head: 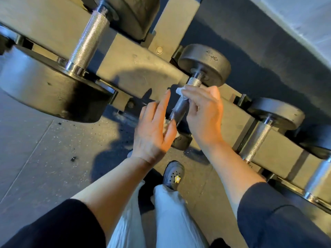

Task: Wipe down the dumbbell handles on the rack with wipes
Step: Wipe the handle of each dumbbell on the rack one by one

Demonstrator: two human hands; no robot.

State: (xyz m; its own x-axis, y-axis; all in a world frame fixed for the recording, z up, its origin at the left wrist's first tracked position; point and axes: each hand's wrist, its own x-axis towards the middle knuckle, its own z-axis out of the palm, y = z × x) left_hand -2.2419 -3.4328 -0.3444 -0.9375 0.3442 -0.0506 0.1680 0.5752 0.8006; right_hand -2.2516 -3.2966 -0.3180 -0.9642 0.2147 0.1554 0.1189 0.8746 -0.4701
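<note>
white wipe (180, 92) pinched in right hand (204, 115) against the knurled dumbbell handle (179, 108), mid-rack (143, 68), just below the far weight plate (206, 63). left hand (154, 133) released, fingers straight, just left of the handle; a bit of white shows behind it.

White wipe (179, 90), knurled silver handle (176, 109)
</note>
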